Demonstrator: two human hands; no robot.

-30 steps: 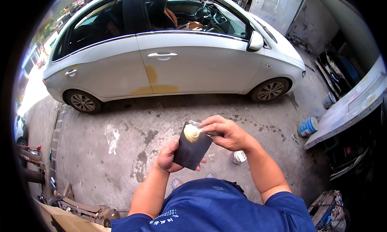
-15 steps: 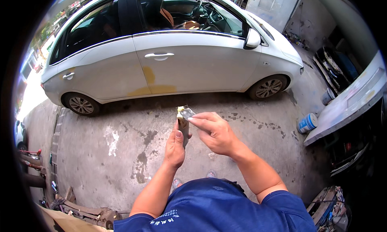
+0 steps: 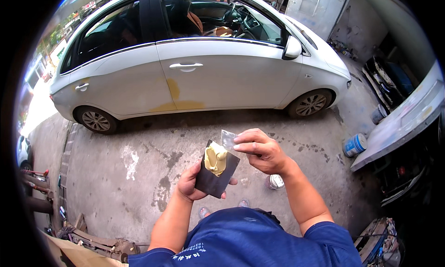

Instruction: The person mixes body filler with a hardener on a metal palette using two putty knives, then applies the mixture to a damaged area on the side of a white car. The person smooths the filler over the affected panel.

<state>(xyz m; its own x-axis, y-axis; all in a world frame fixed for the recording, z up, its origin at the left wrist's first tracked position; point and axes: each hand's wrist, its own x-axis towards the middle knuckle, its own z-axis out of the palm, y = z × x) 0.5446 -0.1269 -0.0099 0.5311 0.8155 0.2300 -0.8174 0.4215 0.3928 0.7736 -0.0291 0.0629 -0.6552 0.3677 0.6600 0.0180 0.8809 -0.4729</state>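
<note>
My left hand (image 3: 189, 182) grips a dark, flat rectangular board (image 3: 214, 183), its face turned up toward me. A thick heap of pale yellow paste (image 3: 216, 160) is spread over the board's upper part. Between the thumb and fingers of my right hand (image 3: 262, 150) is a small, thin grey spreader (image 3: 228, 139), held just above the board's far right corner beside the paste. Beyond my hands stands a white car (image 3: 232, 72), side on, with dull yellow patches low on its doors around the seam.
A can with a whitish lid (image 3: 276, 181) stands on the concrete floor (image 3: 134, 188) below my right forearm. To the right are a blue-and-white bucket (image 3: 355, 145) and a leaning pale panel (image 3: 398, 128). Metal parts (image 3: 99, 243) lie at the lower left.
The board has tipped from nearly edge-on to face-up, bringing the paste into full view. My right hand has moved slightly right with the spreader, and the lidded can has come into sight.
</note>
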